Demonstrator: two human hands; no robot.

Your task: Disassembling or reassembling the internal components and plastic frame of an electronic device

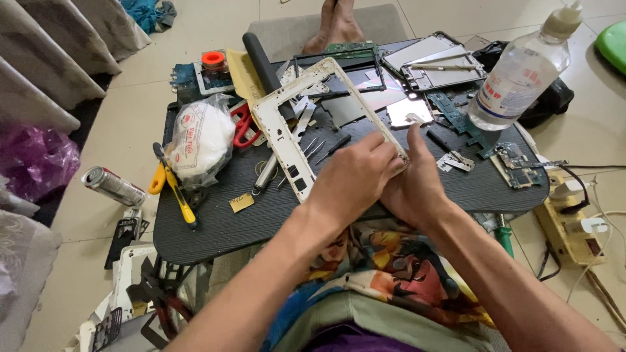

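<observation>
— Now, where's the frame (282, 124)?
— Tilted up over the table (215, 221); both hands hold its near corner.
— Fingers?
— Left hand (352, 179) curled, pinching the edge. Right hand (417, 189) pressed alongside, thumb up on the rim.
— Advice?
— Thin frame, probably bends: grip close to the corner, pry evenly.

One head-worn camera looks steeply down and forward over the dark work table (215, 228) (close, at arm's length), taking in surrounding tiled floor (130, 124); no second view.
</observation>
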